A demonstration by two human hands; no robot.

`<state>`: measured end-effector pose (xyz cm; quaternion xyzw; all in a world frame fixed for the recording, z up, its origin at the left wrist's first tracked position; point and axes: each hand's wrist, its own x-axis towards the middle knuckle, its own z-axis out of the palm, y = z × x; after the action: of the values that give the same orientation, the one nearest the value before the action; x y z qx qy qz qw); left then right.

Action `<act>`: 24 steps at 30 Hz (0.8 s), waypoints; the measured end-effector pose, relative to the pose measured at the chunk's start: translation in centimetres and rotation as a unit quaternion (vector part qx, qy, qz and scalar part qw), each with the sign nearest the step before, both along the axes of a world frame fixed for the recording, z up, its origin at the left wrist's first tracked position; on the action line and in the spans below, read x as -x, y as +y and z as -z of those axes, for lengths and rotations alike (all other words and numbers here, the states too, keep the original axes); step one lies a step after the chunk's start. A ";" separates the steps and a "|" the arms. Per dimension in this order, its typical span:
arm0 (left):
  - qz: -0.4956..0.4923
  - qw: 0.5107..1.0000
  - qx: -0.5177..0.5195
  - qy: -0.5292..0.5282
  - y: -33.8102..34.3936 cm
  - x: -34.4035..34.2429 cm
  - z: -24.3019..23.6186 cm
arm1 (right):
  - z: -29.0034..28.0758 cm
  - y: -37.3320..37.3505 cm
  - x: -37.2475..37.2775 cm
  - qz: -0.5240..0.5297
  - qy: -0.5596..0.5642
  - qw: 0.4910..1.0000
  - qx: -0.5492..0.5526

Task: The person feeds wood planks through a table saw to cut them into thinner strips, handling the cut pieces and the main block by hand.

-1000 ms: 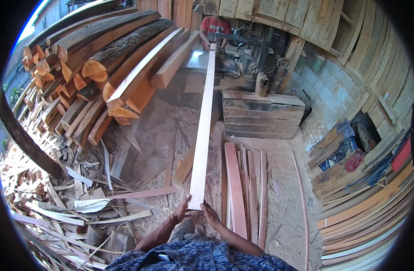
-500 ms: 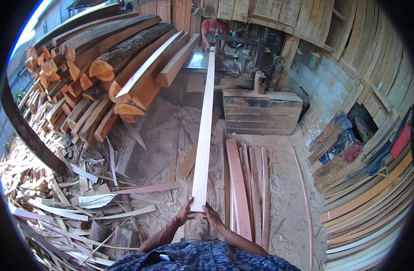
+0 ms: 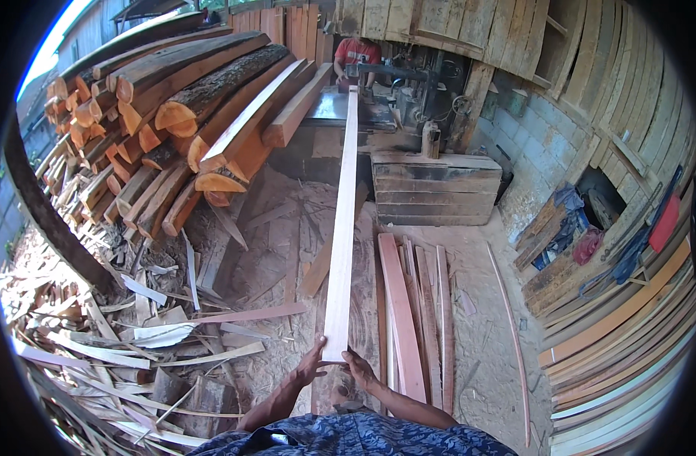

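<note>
A long, pale sawn board [image 3: 340, 251] runs straight ahead from me to a saw machine [image 3: 409, 80] at the back. My left hand [image 3: 310, 365] grips the left corner of its near end, fingers along the edge and underneath. On the opposite corner, my right hand [image 3: 358, 370] is closed with its thumb against the edge; part of its fingers is hidden under the wood. The far end lies by the saw's metal table [image 3: 336, 104], where a person in a red shirt [image 3: 357, 52] stands behind it.
Squared logs [image 3: 211, 91] are stacked at the left, above a heap of offcuts [image 3: 135, 357]. Reddish planks [image 3: 402, 311] lie just right of the board. A wooden box [image 3: 437, 190] stands before the machine. More boards [image 3: 629, 365] are piled at the far right.
The view has shifted slightly, and the board's near end sits a little lower in it. Both hands keep their hold at the corners.
</note>
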<state>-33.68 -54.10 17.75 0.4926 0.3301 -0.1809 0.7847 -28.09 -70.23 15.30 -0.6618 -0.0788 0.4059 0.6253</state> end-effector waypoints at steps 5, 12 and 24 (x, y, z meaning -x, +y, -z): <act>0.017 1.000 0.020 -0.012 -0.3 0.5 1.0 | 1.1 0.1 0.4 0.002 0.005 1.000 0.013; 0.016 1.000 0.019 -0.008 0.2 2.1 -1.3 | 0.2 0.1 1.3 -0.019 -0.004 1.000 0.022; 0.003 1.000 0.023 0.003 -1.3 7.1 -1.0 | 3.0 -1.4 6.1 -0.022 0.001 0.999 -0.038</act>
<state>-40.83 -55.40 18.74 0.4747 0.3273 -0.1921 0.7941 -34.14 -71.58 12.31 -0.6353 -0.1085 0.4169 0.6410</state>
